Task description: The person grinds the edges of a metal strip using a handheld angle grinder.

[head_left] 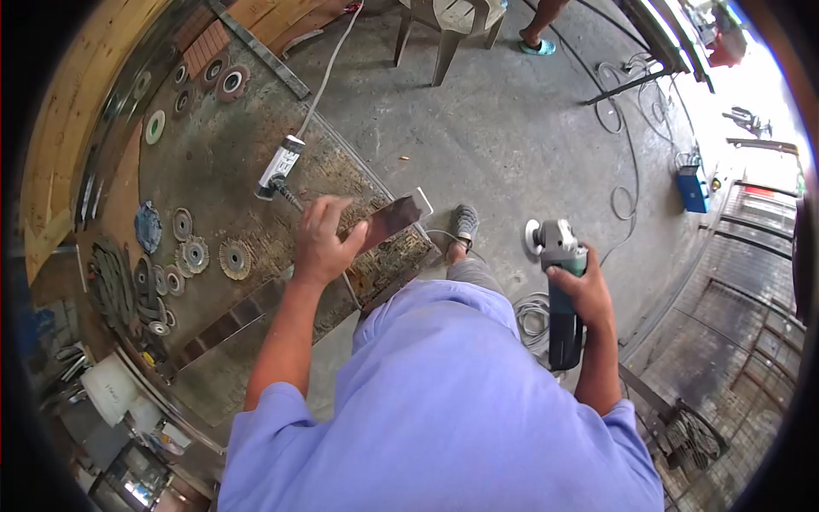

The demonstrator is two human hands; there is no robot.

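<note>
My right hand (589, 294) is wrapped around the body of an angle grinder (560, 264), held out to the right of my body with its pale round disc (534, 238) facing left. Over the worn workbench (333, 158), my left hand (324, 239) has its fingers stretched and its thumb apart. Its thumb lies right at a flat dark metal bar (392, 220), whose far end sticks out past the bench edge. Beyond the fingers lies a white power strip (281, 166) with a black plug and cord in it.
Several grinding and flap discs (235, 258) lie on the bench, along with a crumpled blue cloth (147, 226). A plastic chair (448, 21) and another person's foot (536, 43) are ahead. Cables (631, 171), a blue box (693, 188) and a fan (693, 433) are to the right.
</note>
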